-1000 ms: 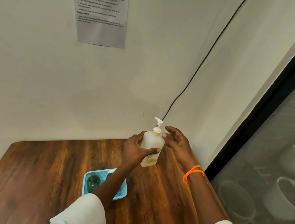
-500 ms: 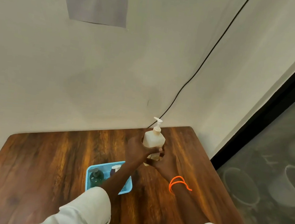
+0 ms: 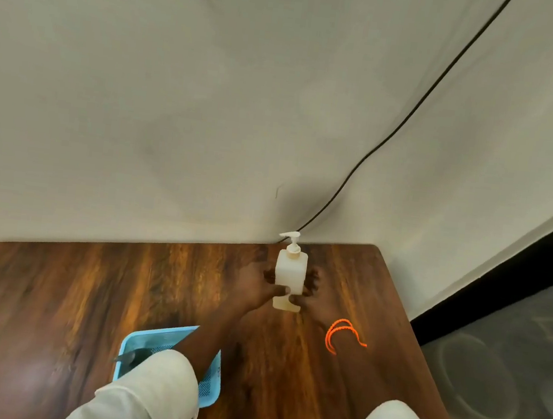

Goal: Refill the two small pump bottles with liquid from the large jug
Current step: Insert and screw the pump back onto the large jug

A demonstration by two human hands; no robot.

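I see the left hand (image 3: 261, 285) and the right hand (image 3: 307, 290) curled around the white pump bottle (image 3: 290, 273) from both sides, holding it upright on the wooden table (image 3: 69, 289) near the far right corner. Half a second ago both hands gripped it in about the same place. The blue tray (image 3: 164, 336) lies under the left arm, and open table stretches to the left.
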